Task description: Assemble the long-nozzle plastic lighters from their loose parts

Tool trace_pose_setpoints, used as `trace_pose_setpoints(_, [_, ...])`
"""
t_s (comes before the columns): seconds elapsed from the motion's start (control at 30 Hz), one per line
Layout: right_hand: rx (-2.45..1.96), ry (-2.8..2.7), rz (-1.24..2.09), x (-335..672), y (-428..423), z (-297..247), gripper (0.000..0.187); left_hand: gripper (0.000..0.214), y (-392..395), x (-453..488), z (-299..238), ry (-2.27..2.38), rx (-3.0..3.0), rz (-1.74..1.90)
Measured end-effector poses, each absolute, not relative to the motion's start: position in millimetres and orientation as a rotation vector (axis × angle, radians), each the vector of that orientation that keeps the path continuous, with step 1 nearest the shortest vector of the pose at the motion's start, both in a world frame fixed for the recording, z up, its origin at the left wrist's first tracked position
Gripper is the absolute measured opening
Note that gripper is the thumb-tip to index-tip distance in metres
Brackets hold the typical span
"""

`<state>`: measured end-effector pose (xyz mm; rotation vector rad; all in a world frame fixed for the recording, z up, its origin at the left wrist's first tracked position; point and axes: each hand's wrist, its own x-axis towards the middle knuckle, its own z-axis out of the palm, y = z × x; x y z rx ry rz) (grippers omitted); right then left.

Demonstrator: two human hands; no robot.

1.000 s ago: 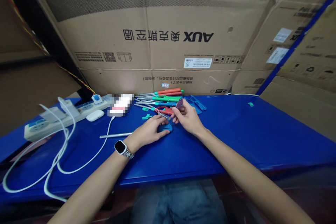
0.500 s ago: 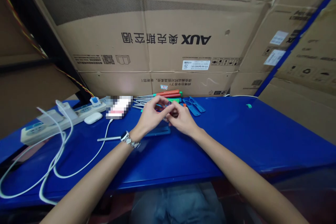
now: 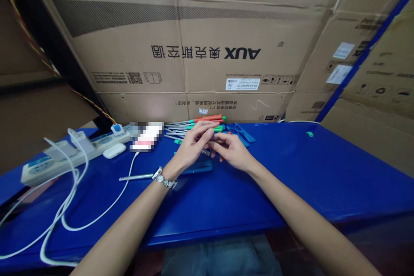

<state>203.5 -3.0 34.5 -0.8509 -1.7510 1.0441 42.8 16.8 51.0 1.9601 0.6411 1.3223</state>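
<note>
My left hand and my right hand meet above the middle of the blue table. The fingers of both are curled together around something small, mostly hidden, that I cannot make out. A bit of shiny metal shows just below the fingertips. Behind my hands lies a pile of screwdrivers with red and green handles and metal shafts. Under my left wrist is a flat blue piece, and a metal rod sticks out to the left of the wrist.
Blue plastic pieces lie right of the pile, and a small green piece sits farther right. On the left are a power strip, a white earbud case, a blurred-out phone and white cables. Cardboard walls the back.
The camera view has shifted slightly. My fingers have changed their grip, and the small dark purple thing seen between them before is now mostly covered.
</note>
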Motion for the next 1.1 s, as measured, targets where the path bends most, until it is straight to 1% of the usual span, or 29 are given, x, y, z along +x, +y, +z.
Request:
trace_pose_setpoints(0.07, [-0.898, -1.680, 0.957, 196.4, -1.5, 30.4, 0.034, 0.032, 14.5, 50.3, 52.5, 0.712, 1.825, 1.467])
trace_pose_setpoints(0.13, [-0.930, -1.623, 0.827, 188.4, 1.2, 24.6, 0.035, 0.030, 12.6, 56.9, 52.8, 0.777, 1.687, 1.560])
trace_pose_setpoints(0.23, [-0.972, -1.561, 0.683, 182.4, 3.2, 18.8, 0.037, 0.027, 11.2, 58.9, 52.4, 0.788, 1.633, 1.565])
trace_pose_setpoints(0.3, [-0.971, -1.575, 0.750, 184.9, 1.6, 19.5, 0.030, 0.021, 11.0, 54.6, 52.8, 0.778, 1.708, 1.501])
trace_pose_setpoints(0.33, [-0.954, -1.603, 0.826, 188.0, 0.0, 21.1, 0.031, 0.020, 11.0, 51.6, 53.5, 0.765, 1.769, 1.460])
trace_pose_setpoints(0.4, [-0.893, -1.680, 0.997, 195.8, -3.5, 25.9, 0.042, 0.020, 11.0, 45.4, 55.4, 0.717, 1.900, 1.380])
trace_pose_setpoints(0.43, [-0.864, -1.718, 1.056, 199.6, -4.9, 28.4, 0.044, 0.021, 10.9, 43.0, 56.4, 0.681, 1.956, 1.345])
trace_pose_setpoints(0.5, [-0.835, -1.780, 1.110, 204.9, -6.1, 31.7, 0.041, 0.025, 10.9, 40.8, 57.5, 0.611, 2.030, 1.305])
trace_pose_setpoints(0.63, [-0.873, -1.688, 1.085, 199.8, -1.9, 27.7, 0.034, 0.021, 10.8, 47.8, 54.1, 0.680, 1.947, 1.410])
trace_pose_setpoints(0.7, [-0.896, -1.599, 1.057, 191.8, 1.5, 22.4, 0.033, 0.025, 11.0, 53.4, 50.7, 0.781, 1.811, 1.488])
trace_pose_setpoints(0.77, [-0.903, -1.540, 1.020, 184.8, 3.7, 18.0, 0.035, 0.028, 11.5, 56.4, 48.3, 0.827, 1.723, 1.503])
trace_pose_setpoints(0.93, [-0.887, -1.544, 1.010, 188.8, -0.4, 21.8, 0.036, 0.019, 13.9, 47.2, 50.2, 0.744, 1.902, 1.400])
trace_pose_setpoints(1.0, [-0.839, -1.630, 1.066, 196.7, -4.2, 28.2, 0.042, 0.025, 14.5, 41.8, 51.6, 0.678, 1.991, 1.295])
trace_pose_setpoints(1.1, [-0.785, -1.746, 1.104, 204.2, -7.6, 35.8, 0.038, 0.036, 13.9, 39.2, 51.6, 0.616, 2.037, 1.194])
